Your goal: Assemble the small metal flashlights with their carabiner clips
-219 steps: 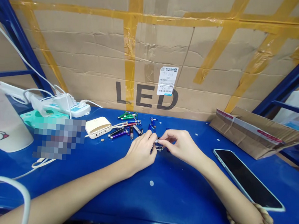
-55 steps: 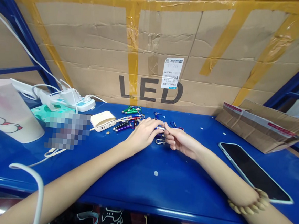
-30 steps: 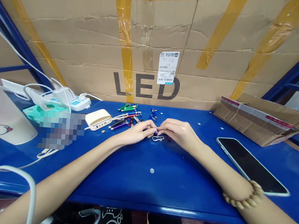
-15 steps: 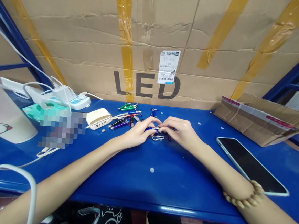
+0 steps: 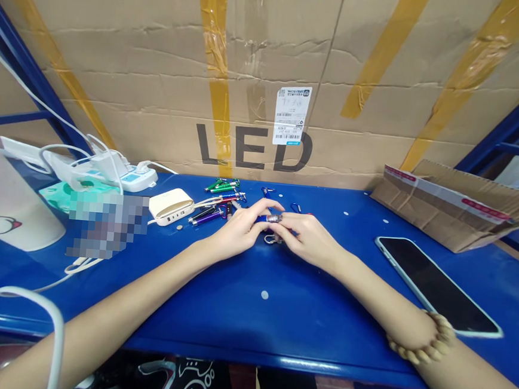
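Between my hands is a small blue keychain flashlight (image 5: pixel 264 219), a slim metal tube with a silver end on the right. My left hand (image 5: pixel 243 226) pinches its blue body between thumb and fingers. At the silver end, the fingers of my right hand (image 5: pixel 305 234) are closed in a pinch, partly covering it. A silver carabiner clip (image 5: pixel 271 239) lies just below my fingertips, partly hidden by my right hand. Behind and left of my left hand is a loose pile of similar tubes, among them green ones (image 5: pixel 224 187) and a purple one (image 5: pixel 207 217).
A cream power bank (image 5: pixel 171 205) with a cable sits left of the pile. Further left are a power strip (image 5: pixel 137 176) and a white cup (image 5: pixel 11 211). A phone (image 5: pixel 432 283) and an open cardboard box (image 5: pixel 447 212) lie right. A large carton (image 5: pixel 160 91) stands behind.
My right hand has shifted slightly down and its fingers have re-gripped at the silver end, which now shows more. A blue clip behind my right hand has come into view.
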Demonstrator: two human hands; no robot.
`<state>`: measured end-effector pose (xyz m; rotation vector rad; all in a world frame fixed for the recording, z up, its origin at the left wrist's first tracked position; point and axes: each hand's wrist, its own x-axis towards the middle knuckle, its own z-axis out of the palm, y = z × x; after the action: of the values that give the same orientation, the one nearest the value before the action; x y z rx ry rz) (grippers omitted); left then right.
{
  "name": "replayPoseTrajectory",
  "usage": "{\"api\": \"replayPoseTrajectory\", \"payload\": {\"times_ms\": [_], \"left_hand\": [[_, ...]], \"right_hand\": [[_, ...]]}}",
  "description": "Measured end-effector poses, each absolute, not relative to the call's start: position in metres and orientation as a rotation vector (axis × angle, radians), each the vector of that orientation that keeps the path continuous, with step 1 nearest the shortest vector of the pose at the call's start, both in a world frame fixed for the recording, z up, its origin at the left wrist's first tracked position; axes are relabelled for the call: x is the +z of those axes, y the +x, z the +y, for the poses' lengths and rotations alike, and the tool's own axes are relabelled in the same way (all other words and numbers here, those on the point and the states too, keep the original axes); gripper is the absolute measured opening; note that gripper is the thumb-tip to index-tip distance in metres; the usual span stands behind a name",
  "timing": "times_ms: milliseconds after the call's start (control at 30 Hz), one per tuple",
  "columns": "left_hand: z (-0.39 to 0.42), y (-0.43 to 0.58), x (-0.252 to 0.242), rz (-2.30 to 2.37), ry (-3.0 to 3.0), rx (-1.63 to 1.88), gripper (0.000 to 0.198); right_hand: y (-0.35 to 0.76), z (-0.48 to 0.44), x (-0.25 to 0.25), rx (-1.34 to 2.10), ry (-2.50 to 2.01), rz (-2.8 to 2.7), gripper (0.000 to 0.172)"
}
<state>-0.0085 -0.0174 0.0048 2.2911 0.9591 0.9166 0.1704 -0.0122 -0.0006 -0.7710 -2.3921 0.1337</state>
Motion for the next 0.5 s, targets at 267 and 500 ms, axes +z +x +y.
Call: {"api": "replayPoseTrajectory", "payload": {"times_ms": [267,500], "left_hand": [[-0.018,-0.003,0.003,0.968,2.195,0.987,0.026],[-0.006,-0.005,-0.005,1.256,1.907,1.274,0.023]], "right_hand": [[0.176,-0.007,0.002,0.174,-0.9,-2.364,0.034],[0.204,0.017,0.007,-0.132,-1.426,-2.011,0.021]]}}
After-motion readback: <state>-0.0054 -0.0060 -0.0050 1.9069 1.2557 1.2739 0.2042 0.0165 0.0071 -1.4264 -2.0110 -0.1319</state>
